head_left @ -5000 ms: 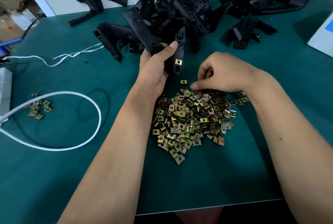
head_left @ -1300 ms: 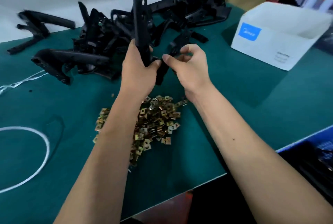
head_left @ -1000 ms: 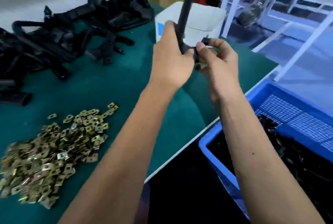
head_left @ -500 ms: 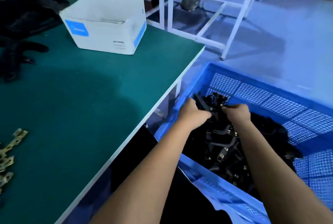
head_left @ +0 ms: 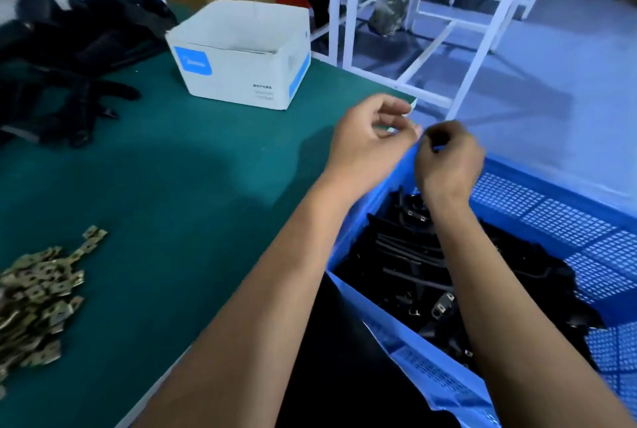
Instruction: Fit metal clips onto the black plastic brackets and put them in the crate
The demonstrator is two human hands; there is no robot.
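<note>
A: Since the frame half a second back, both hands have been raised out of the crate point(head_left: 551, 217); the bracket gripped then has been released and is no longer distinguished from the others.

B: Appearance of the brackets in the crate point(head_left: 413, 255)?

A: Black plastic, elongated, piled up. Small metal clips point(head_left: 443, 307) are seen fitted at several ends, square with a dark centre hole. Most long axes are noted lying roughly flat, running left-right across the view; individual orientation is blurred and cannot be resolved further.

B: Hands?

A: Left hand point(head_left: 365, 148) is held above the table corner, fingers loosely curled, thumb and forefinger apart, nothing held. Right hand point(head_left: 448, 158) is held above the crate's far-left corner, fingers curled inward; whether anything is pinched cannot be told, motion blur.

B: Crate position?

A: Blue, perforated walls, set below and just beside the right edge of the green table point(head_left: 172, 169).

B: Remaining stock?

A: Loose brass-coloured clips point(head_left: 34, 296) are heaped at the table's left edge. Unfitted black brackets point(head_left: 69, 58) are heaped at far left, well apart from the crate. A white carton point(head_left: 241, 58) with blue panels is recorded between them, open at the top.
</note>
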